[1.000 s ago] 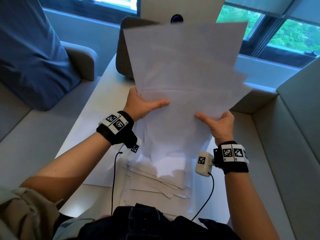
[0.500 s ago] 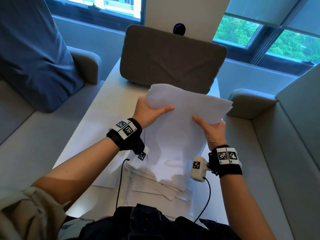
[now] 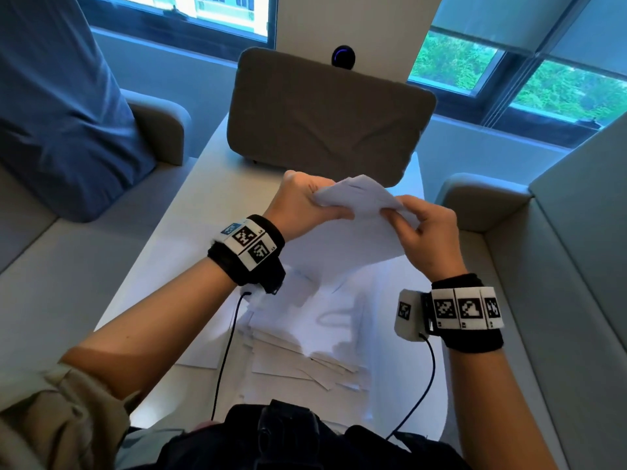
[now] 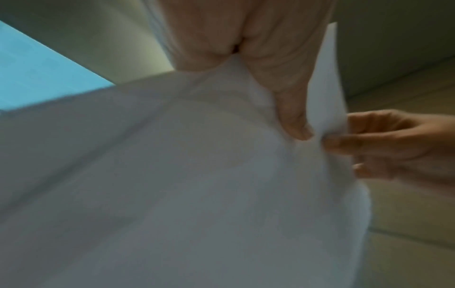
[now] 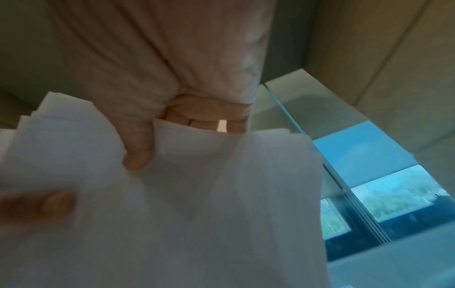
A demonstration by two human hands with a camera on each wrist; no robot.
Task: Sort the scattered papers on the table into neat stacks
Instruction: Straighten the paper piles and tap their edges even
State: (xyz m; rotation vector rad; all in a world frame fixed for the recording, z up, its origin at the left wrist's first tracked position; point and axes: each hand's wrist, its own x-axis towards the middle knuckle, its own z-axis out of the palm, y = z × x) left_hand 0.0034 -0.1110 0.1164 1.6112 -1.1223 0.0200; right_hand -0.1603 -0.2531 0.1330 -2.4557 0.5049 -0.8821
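Fingers of left hand (image 3: 298, 201) and right hand (image 3: 425, 232) pinch a sheaf of papers (image 3: 356, 225) above the table (image 3: 190, 225).

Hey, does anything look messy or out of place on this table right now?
Yes. The loose papers near the table's front edge lie fanned at mixed angles, corners jutting out, not squared. The bundle of sheets held up by the left hand and right hand is uneven too, its edges staggered.
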